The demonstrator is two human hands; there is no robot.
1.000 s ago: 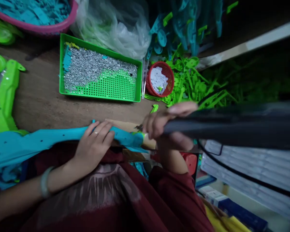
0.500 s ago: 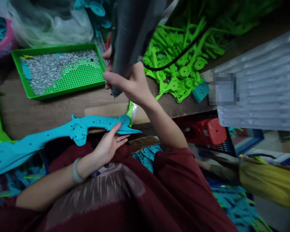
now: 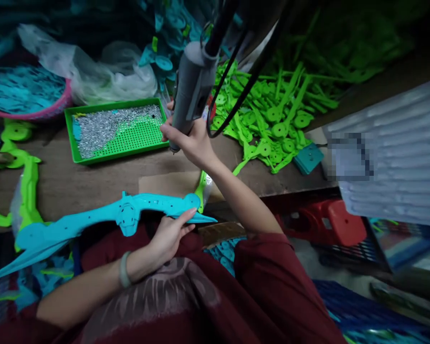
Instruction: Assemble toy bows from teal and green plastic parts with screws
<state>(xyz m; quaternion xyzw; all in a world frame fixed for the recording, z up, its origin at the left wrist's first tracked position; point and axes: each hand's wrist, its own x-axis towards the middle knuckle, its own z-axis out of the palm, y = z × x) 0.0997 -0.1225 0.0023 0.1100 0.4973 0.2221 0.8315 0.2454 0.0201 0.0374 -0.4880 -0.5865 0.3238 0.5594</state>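
My left hand (image 3: 170, 236) grips the right end of a long blue plastic bow-shaped part (image 3: 103, 210), thumb on top and fingers underneath. The part lies along the near table edge, with small holes and a rounded boss in its middle. Wrapped in my right hand (image 3: 193, 141) is a grey electric screwdriver (image 3: 191, 86), upright and slightly tilted, its tip pointing down. That tip is above the table, apart from the blue part. A green plastic piece (image 3: 201, 188) shows behind the blue part's right end.
A green tray (image 3: 118, 157) holds many small silvery screws. Green plastic parts (image 3: 272, 114) are heaped at the back right, beside a teal block (image 3: 308, 157). A pink-rimmed basket (image 3: 67, 98) of blue pieces stands back left. Cables (image 3: 243, 86) hang near the screwdriver. A red stool (image 3: 344, 222) is at right.
My view has shifted, so the table things appear lower and farther right. The screwdriver looks lower and farther from the camera. My left fingers have curled under the blue part.
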